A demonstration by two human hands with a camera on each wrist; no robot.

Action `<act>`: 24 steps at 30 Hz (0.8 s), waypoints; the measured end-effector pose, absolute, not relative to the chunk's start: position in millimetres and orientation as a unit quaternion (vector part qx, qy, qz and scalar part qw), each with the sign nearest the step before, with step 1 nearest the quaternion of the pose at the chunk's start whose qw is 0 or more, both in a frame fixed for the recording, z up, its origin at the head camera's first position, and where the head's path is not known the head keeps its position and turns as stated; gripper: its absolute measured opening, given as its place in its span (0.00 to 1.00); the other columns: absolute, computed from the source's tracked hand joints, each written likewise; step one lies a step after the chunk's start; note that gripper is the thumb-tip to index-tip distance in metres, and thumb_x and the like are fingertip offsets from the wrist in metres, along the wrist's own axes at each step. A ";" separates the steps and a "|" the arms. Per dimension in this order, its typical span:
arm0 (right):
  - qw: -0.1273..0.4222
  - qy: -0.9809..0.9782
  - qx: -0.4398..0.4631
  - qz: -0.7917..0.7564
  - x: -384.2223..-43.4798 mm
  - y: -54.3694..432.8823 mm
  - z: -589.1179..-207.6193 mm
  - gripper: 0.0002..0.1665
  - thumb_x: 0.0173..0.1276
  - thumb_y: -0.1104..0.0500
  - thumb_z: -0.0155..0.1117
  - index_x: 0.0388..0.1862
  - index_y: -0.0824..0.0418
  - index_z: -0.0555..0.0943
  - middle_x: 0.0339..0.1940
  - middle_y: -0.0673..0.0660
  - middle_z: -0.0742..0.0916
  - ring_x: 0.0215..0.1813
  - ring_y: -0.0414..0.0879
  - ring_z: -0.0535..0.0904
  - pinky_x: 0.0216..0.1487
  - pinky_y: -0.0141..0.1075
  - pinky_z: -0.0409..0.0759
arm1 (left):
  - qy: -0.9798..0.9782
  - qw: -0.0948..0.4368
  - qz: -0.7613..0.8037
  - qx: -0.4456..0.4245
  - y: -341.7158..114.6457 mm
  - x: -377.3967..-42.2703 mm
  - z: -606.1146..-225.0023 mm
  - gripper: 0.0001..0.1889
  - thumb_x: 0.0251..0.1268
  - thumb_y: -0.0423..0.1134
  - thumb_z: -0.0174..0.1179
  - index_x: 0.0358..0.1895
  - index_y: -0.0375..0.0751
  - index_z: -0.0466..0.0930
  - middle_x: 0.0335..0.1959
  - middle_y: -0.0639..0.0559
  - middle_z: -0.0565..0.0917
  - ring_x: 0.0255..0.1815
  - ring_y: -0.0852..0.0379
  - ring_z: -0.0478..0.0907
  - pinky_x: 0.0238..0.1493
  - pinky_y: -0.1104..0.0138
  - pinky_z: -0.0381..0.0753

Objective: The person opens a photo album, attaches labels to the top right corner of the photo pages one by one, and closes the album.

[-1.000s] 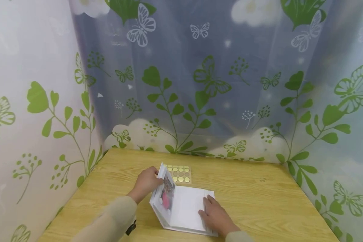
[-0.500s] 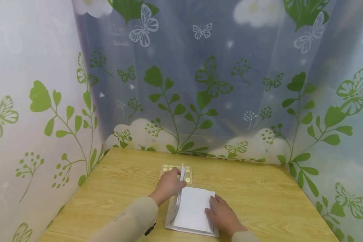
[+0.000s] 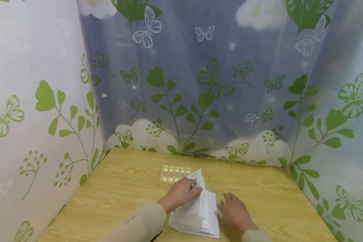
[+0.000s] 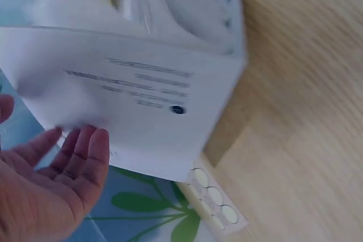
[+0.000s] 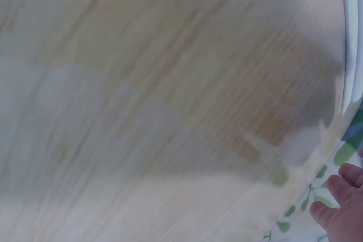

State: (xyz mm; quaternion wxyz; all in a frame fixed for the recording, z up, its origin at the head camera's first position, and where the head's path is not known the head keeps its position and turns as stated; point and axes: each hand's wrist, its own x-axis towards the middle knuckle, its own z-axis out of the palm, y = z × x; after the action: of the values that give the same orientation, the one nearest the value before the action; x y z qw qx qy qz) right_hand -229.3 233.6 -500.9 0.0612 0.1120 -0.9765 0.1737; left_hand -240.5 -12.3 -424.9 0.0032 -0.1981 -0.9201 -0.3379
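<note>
A small white photo album lies partly open on the wooden table, with its left cover raised at a slant and lines of small print on the outside. My left hand touches this printed side, its fingers fairly straight against the cover in the left wrist view. Behind the cover, clear plastic pages fan out loosely. My right hand is just right of the album, fingers spread and holding nothing. At the right edge of the right wrist view, part of that hand shows below the album's edge.
Behind the album, a sheet of round gold stickers lies on the table, partly covered by the left hand and cover. Curtains with green leaves and butterflies enclose the table at the back and both sides.
My left hand has swung the left cover with its pages from left to right over the album, so its printed outside now shows. My right hand has come off the album's right edge.
</note>
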 end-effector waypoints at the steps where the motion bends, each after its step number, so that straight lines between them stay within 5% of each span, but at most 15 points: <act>1: 0.060 -0.977 0.109 0.172 -229.7 236.9 -500.8 0.33 0.77 0.49 0.55 0.65 0.76 0.70 0.64 0.78 0.73 0.66 0.72 0.68 0.64 0.65 0.65 | -0.922 -0.002 -0.326 -0.209 -11.9 -240.3 -426.8 0.27 0.67 0.52 0.57 0.61 0.35 0.79 0.44 0.46 0.82 0.44 0.51 0.78 0.49 0.57 0.80; 5: 0.050 -0.980 0.091 0.169 -230.9 247.7 -501.5 0.34 0.78 0.48 0.51 0.67 0.76 0.68 0.66 0.78 0.71 0.68 0.73 0.65 0.66 0.67 0.62 | -0.934 -0.021 -0.259 -0.247 -11.7 -240.3 -435.9 0.27 0.61 0.49 0.62 0.62 0.39 0.79 0.48 0.46 0.80 0.47 0.53 0.77 0.52 0.59 0.79; 13: 0.043 -0.983 0.067 0.168 -229.2 261.3 -503.0 0.37 0.79 0.45 0.48 0.69 0.76 0.67 0.67 0.78 0.70 0.69 0.74 0.63 0.67 0.69 0.58 | -0.947 -0.059 -0.214 -0.233 -10.0 -237.4 -458.6 0.41 0.53 0.62 0.69 0.68 0.44 0.74 0.69 0.40 0.69 0.67 0.42 0.68 0.65 0.49 0.72; 24: 0.045 -0.984 0.053 0.163 -223.9 264.1 -505.0 0.39 0.80 0.42 0.44 0.69 0.76 0.67 0.67 0.78 0.70 0.69 0.73 0.64 0.67 0.70 0.58 | -0.974 0.004 -0.034 -0.224 19.9 -225.7 -475.4 0.41 0.51 0.72 0.62 0.63 0.48 0.76 0.68 0.43 0.71 0.70 0.44 0.64 0.65 0.42 0.68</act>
State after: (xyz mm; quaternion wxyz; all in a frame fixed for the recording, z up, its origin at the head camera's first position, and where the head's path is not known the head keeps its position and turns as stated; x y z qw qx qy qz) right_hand -223.9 264.1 -505.0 0.0453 0.0533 -0.9841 0.1635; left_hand -225.7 19.9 -475.4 0.0037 -0.2241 -0.9740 -0.0335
